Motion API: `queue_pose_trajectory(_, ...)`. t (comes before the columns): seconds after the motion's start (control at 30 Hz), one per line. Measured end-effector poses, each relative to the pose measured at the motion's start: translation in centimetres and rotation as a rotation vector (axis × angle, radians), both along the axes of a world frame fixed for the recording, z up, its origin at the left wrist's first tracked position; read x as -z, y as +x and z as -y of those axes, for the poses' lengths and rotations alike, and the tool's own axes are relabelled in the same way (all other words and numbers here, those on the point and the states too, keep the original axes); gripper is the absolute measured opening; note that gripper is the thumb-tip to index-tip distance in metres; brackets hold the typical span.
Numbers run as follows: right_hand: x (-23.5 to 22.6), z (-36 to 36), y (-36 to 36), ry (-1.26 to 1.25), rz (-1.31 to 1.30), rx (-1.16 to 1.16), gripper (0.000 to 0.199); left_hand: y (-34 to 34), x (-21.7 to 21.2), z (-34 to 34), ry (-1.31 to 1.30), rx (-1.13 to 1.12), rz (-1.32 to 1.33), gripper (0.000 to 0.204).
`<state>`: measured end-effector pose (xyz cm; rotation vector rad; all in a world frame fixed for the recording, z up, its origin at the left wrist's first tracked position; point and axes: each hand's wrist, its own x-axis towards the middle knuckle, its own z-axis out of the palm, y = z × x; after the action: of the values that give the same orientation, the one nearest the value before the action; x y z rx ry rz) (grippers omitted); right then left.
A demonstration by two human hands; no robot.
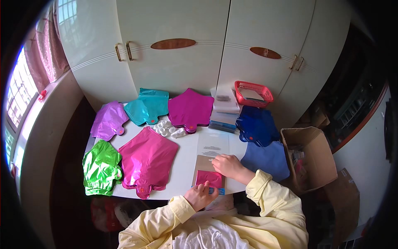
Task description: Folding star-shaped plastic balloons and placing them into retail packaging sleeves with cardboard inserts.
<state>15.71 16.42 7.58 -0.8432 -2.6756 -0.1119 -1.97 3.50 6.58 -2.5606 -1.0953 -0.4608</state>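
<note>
In front of me at the table's near edge lies a clear plastic bag, its upper part stretched out flat and printed with dark lines. Inside or on its lower part sits a folded pink foil balloon, with a strip of blue card below it. My left hand is curled at the near end, fingers pressed onto the bag's lower edge beside the pink foil. My right hand is closed at the bag's right side, just above the pink foil. Its fingertips are partly hidden.
Foil balloons lie in stacks: pink, green, purple, teal, magenta and dark blue. A blue cloth-like sheet, packaging stack, red basket, white rolls and cardboard box stand around.
</note>
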Motion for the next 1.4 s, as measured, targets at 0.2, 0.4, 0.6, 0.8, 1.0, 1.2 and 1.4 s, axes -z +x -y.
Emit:
queue_pose_trajectory(0.2, 0.3, 0.2, 0.2, -0.042, -0.009, -0.022, 0.004, 0.1, 0.4, -0.6, 0.073, 0.008, 0.013, 0.032)
queue_pose_trajectory(0.4, -0.1, 0.3, 0.2, -0.014, 0.058, -0.015, 0.004, 0.6, 1.2, -1.7, 0.082, 0.038, -0.01, 0.031)
queue_pose_trajectory(0.6, -0.3, 0.3, 0.4, -0.022, 0.125, 0.079, 0.004, 0.4, 0.9, -2.0, 0.116, 0.075, -0.015, 0.032)
queue_pose_trajectory(0.8, 0.8, -0.6, -0.9, -0.106, -0.044, 0.057, 0.007, 0.0, 0.7, -2.3, 0.151, 0.097, -0.016, 0.032)
queue_pose_trajectory(1.0, 0.9, -0.4, -1.2, -0.12, -0.073, -0.002, 0.008, -0.5, 0.9, -2.7, 0.16, 0.101, -0.013, 0.032)
queue_pose_trajectory(1.2, 0.5, -0.2, -1.2, -0.043, 0.018, 0.005, 0.007, -0.2, 1.2, -3.5, 0.169, 0.084, -0.001, 0.031)
queue_pose_trajectory(1.4, -0.5, 0.1, -1.7, 0.101, 0.105, -0.024, 0.003, 0.2, 1.3, -4.6, 0.118, 0.053, -0.002, 0.03)
